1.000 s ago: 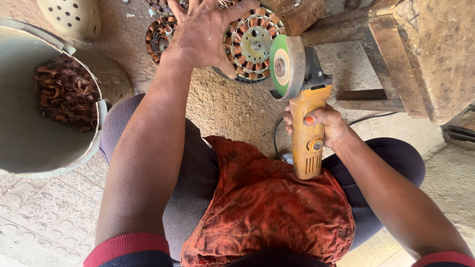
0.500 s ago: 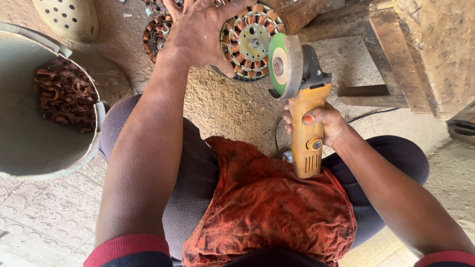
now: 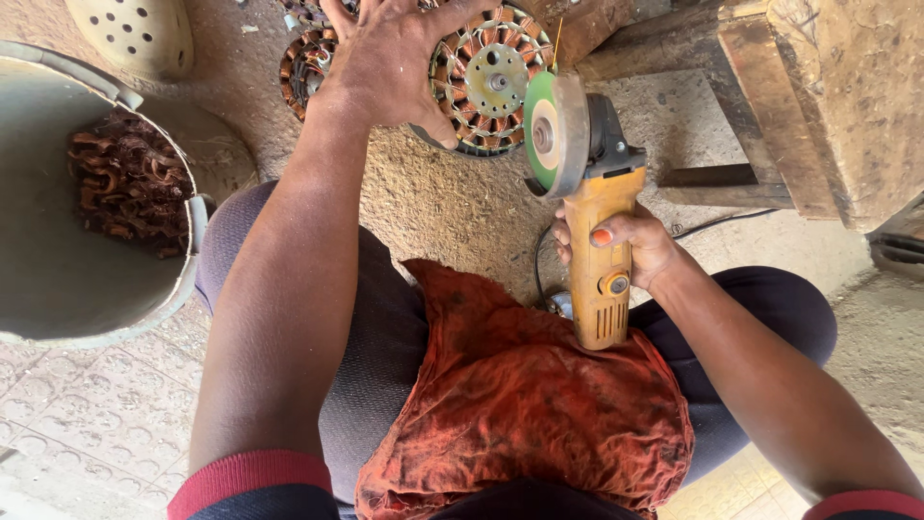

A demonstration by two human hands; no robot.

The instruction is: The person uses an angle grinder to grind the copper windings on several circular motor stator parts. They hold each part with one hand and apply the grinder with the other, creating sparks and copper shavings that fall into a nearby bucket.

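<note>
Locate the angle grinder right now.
Head view, right of centre: the yellow angle grinder is gripped by the right hand, its disc beside the wound stator.

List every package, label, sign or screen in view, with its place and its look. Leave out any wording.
No package, sign or screen shows.
Disc label: a round green face with a pale centre, on the wheel of the yellow angle grinder, which the right hand holds beside the wound motor stator under the left hand.
</note>
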